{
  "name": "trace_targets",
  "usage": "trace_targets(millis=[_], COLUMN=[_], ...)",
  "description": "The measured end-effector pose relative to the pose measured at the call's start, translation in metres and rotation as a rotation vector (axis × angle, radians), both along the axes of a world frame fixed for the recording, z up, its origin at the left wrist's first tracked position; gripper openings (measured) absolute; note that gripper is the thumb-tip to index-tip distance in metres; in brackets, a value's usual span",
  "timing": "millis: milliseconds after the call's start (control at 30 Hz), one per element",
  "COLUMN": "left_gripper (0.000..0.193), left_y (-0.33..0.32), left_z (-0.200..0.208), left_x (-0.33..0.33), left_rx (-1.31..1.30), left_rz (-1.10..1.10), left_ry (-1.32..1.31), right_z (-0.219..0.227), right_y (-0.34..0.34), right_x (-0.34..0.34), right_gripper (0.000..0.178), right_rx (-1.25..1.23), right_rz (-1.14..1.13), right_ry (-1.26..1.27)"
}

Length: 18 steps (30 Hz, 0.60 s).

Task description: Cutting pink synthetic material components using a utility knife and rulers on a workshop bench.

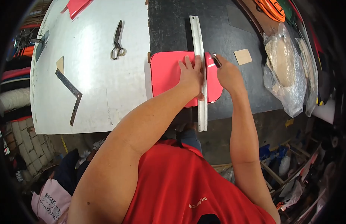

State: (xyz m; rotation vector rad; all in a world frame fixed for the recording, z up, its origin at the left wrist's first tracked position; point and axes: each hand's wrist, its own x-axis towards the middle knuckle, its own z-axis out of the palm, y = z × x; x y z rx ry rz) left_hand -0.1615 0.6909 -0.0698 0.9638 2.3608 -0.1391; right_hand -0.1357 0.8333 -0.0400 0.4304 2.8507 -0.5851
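A glossy red sheet (166,76) with rounded corners lies on the black part of the table. Across it, near its right side, runs a long metal ruler (196,35), pointing away from me and overhanging the near table edge. My left hand (191,77) rests with fingers spread, partly on the sheet and partly against the ruler, pressing from above. Just right of the ruler, near the sheet's far edge, my right hand (229,74) is closed around a dark-handled cutter knife (217,62). Its tip is too small to tell whether it touches the sheet.
On the white table half (94,89) lie scissors (118,41) and an angled metal square (76,93). A beige square piece (243,56) sits right of my right hand. Plastic-wrapped pieces (285,71) line the table's right side, below an orange bundle (271,9).
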Motion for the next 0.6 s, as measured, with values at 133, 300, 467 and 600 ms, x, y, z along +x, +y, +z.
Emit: trace_targets(millis=[133, 300, 467, 600], left_gripper=[0.090, 0.100, 0.108, 0.097], left_y=[0.002, 0.002, -0.001, 0.001], left_z=[0.009, 0.008, 0.009, -0.005], left_x=[-0.002, -0.002, -0.004, 0.001], left_rx=[-0.042, -0.029, -0.021, 0.042], left_rz=[-0.004, 0.001, -0.007, 0.042], left_ry=[-0.008, -0.031, -0.048, 0.034], right_z=[0.002, -0.003, -0.007, -0.006], right_y=[-0.014, -0.025, -0.023, -0.021], right_x=[0.005, 0.009, 0.010, -0.005], right_gripper=[0.050, 0.053, 0.053, 0.050], right_rx=[0.005, -0.019, -0.008, 0.011], right_rz=[-0.023, -0.046, -0.056, 0.005], right_ry=[0.095, -0.055, -0.053, -0.129])
